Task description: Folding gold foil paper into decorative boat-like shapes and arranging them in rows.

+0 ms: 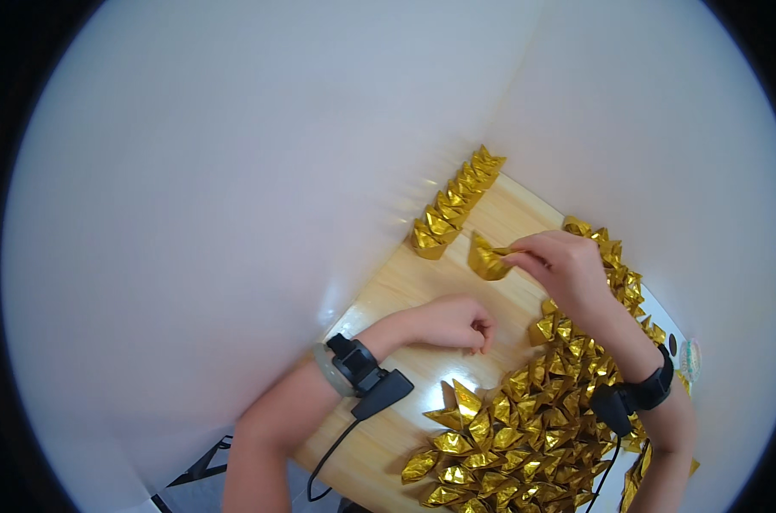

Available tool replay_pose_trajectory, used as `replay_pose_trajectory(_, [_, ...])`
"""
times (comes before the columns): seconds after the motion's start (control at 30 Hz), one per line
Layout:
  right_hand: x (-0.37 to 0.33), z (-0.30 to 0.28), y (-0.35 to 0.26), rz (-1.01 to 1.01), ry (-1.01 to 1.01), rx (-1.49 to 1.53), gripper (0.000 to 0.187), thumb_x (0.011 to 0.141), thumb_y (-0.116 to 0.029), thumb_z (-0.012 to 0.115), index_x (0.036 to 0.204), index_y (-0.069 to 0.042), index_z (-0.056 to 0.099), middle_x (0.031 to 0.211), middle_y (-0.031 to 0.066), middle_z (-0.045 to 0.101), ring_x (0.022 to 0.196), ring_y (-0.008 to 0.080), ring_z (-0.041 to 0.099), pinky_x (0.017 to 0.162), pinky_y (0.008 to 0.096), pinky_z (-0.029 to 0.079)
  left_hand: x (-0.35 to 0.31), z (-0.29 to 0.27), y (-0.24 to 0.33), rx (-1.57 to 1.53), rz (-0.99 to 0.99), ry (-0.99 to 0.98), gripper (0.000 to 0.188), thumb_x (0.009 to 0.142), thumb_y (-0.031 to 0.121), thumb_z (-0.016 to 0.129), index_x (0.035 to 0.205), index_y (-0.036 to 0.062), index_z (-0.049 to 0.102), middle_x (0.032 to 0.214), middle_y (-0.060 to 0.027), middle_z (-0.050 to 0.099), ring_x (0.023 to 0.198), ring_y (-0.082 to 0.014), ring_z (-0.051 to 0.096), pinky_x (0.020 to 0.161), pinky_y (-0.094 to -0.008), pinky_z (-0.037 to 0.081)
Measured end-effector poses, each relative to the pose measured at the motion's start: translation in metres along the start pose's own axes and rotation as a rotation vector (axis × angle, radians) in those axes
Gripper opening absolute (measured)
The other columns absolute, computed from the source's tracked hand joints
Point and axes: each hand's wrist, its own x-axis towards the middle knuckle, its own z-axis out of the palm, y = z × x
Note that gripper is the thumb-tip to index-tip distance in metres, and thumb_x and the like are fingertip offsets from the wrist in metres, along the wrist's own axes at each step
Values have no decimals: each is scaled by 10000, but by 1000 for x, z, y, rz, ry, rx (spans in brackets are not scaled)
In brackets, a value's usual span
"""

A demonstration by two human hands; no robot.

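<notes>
Between the thumb and fingers of my right hand (567,261) is a folded gold paper ingot (488,261), held by its right end just above the table (512,218). A row of similar gold paper ingots (456,203), nested close together, runs along the left wall toward the far corner. My left hand (456,323) is over the middle of the table, its fingers curled in and nothing visible in them. To its right and nearer lies a large heap of gold paper ingots (525,423), partly hidden by my right forearm.
White walls (259,171) rise along the left and far right table edges. More gold ingots (610,248) line the right edge beside a white strip with a dark oval (672,344). Black devices with cables are strapped to both wrists, one on the left wrist (358,366).
</notes>
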Motion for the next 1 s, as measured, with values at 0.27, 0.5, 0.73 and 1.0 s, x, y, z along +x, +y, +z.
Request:
replay_pose_trajectory(0.27, [22,76,-11,-232,-141,-115,234,766,-246,657,676,-64,540,643,68,548,634,236,580,516,341,465,2,3,0,162,79,24,125,712,74,523,769,36,628,717,-60,634,688,-165,601,646,-302,464])
replay_pose_trajectory(0.5, [23,97,2,-276,-93,-183,244,755,-238,670,654,-68,526,647,62,545,656,211,578,502,327,462,3,4,-4,158,62,49,124,718,88,533,772,42,635,738,-54,652,716,-162,624,665,-301,469])
replay_pose_trajectory(0.73, [21,93,3,-302,-121,-232,239,736,-241,688,652,-77,536,633,45,529,634,196,564,494,312,455,7,4,-8,146,98,48,122,719,92,542,775,45,640,736,-54,655,713,-154,627,666,-297,473])
replay_pose_trajectory(1.0, [22,88,1,-356,-161,-216,262,744,-266,669,638,-74,526,629,34,520,655,189,563,494,317,456,8,5,-8,148,91,32,116,735,83,552,791,46,647,754,-53,662,727,-152,631,675,-289,476])
